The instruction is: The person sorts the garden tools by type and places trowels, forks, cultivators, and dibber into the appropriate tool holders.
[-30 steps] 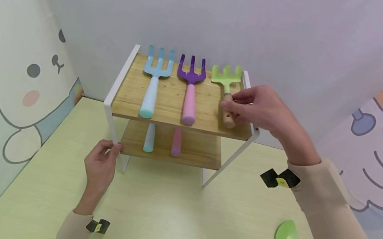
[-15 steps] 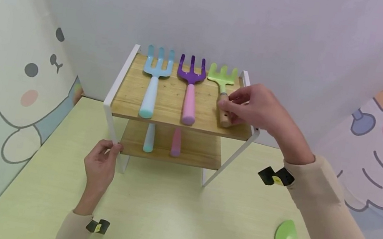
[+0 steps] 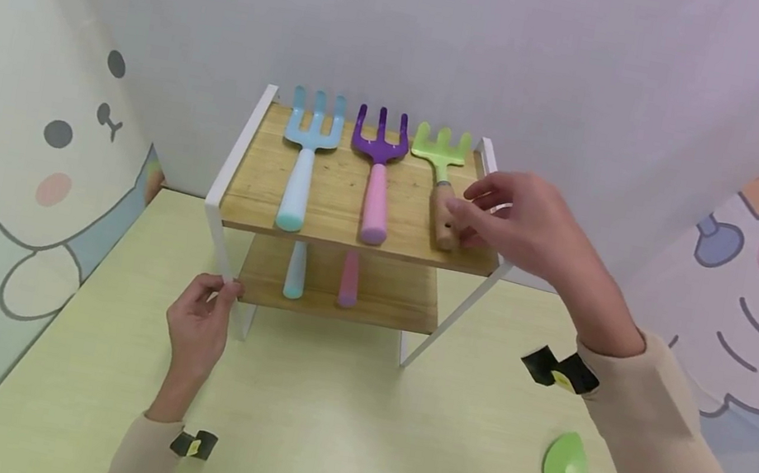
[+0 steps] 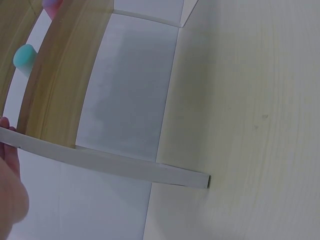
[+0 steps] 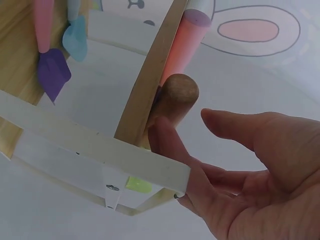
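On the top board of a two-tier shelf rack (image 3: 337, 196), a green hand fork (image 3: 441, 165) lies at the right, its wooden handle toward the person. My right hand (image 3: 533, 220) is beside that handle. In the right wrist view the thumb stands apart from the wooden handle (image 5: 176, 100), while a fingertip is right at its side. My left hand (image 3: 200, 328) pinches the rack's white left front leg (image 3: 220, 247) at lower-board height. A blue hand fork (image 3: 299, 181) and a purple hand fork with pink handle (image 3: 376, 198) lie alongside, prongs toward the wall.
Below, the lower board carries a purple-bladed trowel (image 5: 54, 72) and a blue-bladed trowel (image 5: 76, 42). A green trowel with a wooden handle (image 3: 565, 468) lies on the table at the right. A pale curtain (image 3: 400, 22) hangs behind the rack.
The green hand fork has shifted slightly left and straightened. My right hand has since loosened and drawn a little to the right of its handle. My left hand stays on the leg.
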